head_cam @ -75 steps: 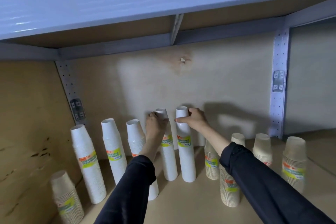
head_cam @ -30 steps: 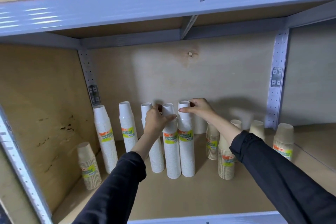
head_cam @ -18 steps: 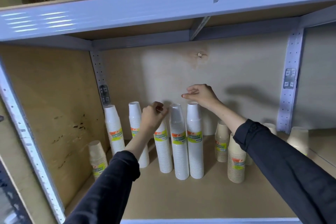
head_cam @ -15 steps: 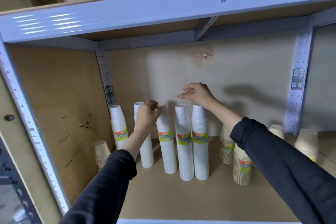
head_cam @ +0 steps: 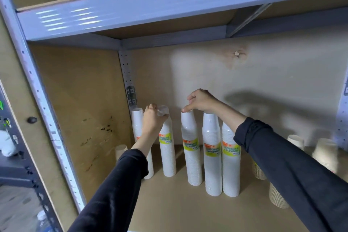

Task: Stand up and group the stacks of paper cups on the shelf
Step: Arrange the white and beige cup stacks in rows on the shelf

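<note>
Several tall white cup stacks with yellow-green labels stand upright on the wooden shelf (head_cam: 188, 209). My left hand (head_cam: 153, 120) grips the top of the second stack from the left (head_cam: 167, 156); the leftmost white stack (head_cam: 137, 124) is partly hidden behind my left arm. My right hand (head_cam: 201, 100) hovers with a fingertip touching the top of the middle stack (head_cam: 191, 156). Two stacks (head_cam: 222, 165) stand pressed together to its right. Short brown cup stacks (head_cam: 276, 198) stand further right, behind my right sleeve.
A short brown cup stack (head_cam: 120, 151) sits in the left back corner by the side wall. More brown stacks (head_cam: 324, 154) stand at the far right. A metal shelf beam (head_cam: 169, 0) runs overhead with cardboard boxes above it. A metal upright (head_cam: 43, 103) frames the left.
The view has drawn back and to the left. My left hand moved left from the paired stacks to another white stack's top. My right hand let go and lifted, now touching the middle stack.
</note>
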Tool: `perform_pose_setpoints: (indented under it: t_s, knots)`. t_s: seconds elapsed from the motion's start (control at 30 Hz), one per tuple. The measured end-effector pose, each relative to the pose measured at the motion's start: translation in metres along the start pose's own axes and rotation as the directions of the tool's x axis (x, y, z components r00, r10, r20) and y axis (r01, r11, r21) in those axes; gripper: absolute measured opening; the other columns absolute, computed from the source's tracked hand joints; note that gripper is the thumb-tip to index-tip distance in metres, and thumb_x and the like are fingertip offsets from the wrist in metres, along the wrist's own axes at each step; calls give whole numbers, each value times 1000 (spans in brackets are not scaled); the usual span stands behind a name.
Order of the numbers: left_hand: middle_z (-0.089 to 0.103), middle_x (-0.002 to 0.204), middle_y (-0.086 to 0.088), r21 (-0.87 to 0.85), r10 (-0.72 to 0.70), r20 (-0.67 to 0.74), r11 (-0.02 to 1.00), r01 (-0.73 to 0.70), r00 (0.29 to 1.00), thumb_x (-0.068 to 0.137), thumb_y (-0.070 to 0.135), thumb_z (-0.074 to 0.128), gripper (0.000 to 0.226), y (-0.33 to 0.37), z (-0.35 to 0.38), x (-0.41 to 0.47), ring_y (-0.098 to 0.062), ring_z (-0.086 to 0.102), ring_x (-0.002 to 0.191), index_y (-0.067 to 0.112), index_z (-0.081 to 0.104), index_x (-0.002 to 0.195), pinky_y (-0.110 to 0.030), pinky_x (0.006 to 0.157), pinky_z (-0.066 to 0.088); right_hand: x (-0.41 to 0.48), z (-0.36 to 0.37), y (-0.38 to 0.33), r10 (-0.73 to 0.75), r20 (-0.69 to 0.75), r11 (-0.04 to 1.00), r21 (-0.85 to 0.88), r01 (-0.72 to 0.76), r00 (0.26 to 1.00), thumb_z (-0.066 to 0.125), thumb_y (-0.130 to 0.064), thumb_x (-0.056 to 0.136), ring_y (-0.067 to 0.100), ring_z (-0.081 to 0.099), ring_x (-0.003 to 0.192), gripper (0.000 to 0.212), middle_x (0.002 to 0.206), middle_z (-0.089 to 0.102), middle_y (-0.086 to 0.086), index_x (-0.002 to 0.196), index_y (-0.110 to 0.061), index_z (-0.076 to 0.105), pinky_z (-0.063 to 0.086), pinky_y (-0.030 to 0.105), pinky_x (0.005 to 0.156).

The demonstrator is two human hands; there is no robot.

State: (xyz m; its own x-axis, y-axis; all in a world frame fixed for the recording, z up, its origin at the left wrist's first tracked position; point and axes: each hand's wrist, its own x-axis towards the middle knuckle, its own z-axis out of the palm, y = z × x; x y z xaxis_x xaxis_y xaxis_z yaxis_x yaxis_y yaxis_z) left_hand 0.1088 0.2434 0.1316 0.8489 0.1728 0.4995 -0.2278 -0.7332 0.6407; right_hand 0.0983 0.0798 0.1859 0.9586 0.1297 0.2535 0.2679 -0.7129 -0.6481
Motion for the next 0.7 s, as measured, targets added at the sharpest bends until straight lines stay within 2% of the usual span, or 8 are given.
perform_pose_setpoints:
  t_s: [0.1, 0.17, 0.2, 0.27, 0.33, 0.57, 0.63, 0.7]
  knots:
    - [55, 120, -21, -70, -62, 21, 996, 63, 998, 78, 18, 71, 50, -2, 9, 7, -32, 49, 115, -2, 51, 119, -34, 91, 43, 3, 4, -2, 18, 67, 996, -88, -12, 998, 81, -22, 63, 45, 49, 118, 75, 126, 53, 32, 119, 16, 47, 42, 54, 99]
    - [54, 120, -21, -98, -83, 21, 992, 85, 996, 77, 18, 73, 53, -5, 15, 12, -34, 49, 116, -3, 50, 120, -37, 94, 45, 4, 6, -3, 28, 143, 986, -165, -4, 989, 80, -23, 65, 44, 60, 91, 57, 97, 65, 31, 101, 17, 60, 52, 42, 75]
    - [54, 122, -21, -104, -93, 20, 990, 95, 995, 77, 19, 73, 56, -6, 16, 14, -34, 50, 117, -3, 49, 122, -39, 96, 46, 4, 7, -2, 43, 162, 977, -212, -8, 986, 79, -22, 66, 34, 54, 66, 40, 70, 60, 18, 77, 13, 61, 42, 32, 56]
    - [56, 123, -20, -113, -111, 16, 987, 112, 994, 77, 21, 73, 56, -8, 19, 17, -35, 51, 117, -3, 49, 122, -42, 98, 47, 5, 10, -2, 56, 189, 966, -260, -5, 980, 77, -20, 69, 16, 27, 49, 49, 51, 33, -1, 49, -8, 34, 16, 28, 47]
    - [61, 120, -20, -111, -123, 22, 986, 125, 992, 78, 26, 72, 52, -9, 20, 20, -35, 55, 113, -1, 53, 119, -44, 95, 50, 4, 11, -4, 37, 187, 956, -293, 20, 982, 77, -19, 69, 15, 22, 49, 54, 53, 26, -1, 49, -14, 27, 14, 27, 46]
    - [68, 108, -18, -120, -76, 16, 990, 78, 997, 81, 26, 70, 43, -9, 12, 12, -31, 64, 97, -1, 60, 113, -32, 74, 51, 1, 6, -12, 17, 234, 951, -305, 57, 972, 76, -17, 72, 9, 28, 47, 49, 53, 29, -8, 48, -15, 33, 20, 21, 44]
    - [68, 106, -19, -161, -66, 15, 985, 67, 998, 80, 24, 71, 41, -10, 6, 6, -29, 64, 93, -1, 60, 111, -30, 69, 51, -2, 5, -14, 23, 236, 953, -299, 50, 971, 76, -16, 72, 10, 32, 49, 40, 54, 33, -7, 51, -12, 41, 23, 21, 44]
    - [68, 104, -19, -164, -42, 6, 986, 43, 999, 79, 23, 71, 40, -8, -3, -1, -25, 61, 84, -1, 61, 109, -22, 57, 46, -6, 5, -16, 25, 232, 959, -279, 41, 972, 77, -17, 71, 13, 41, 58, 23, 64, 48, -3, 70, -1, 60, 28, 22, 48]
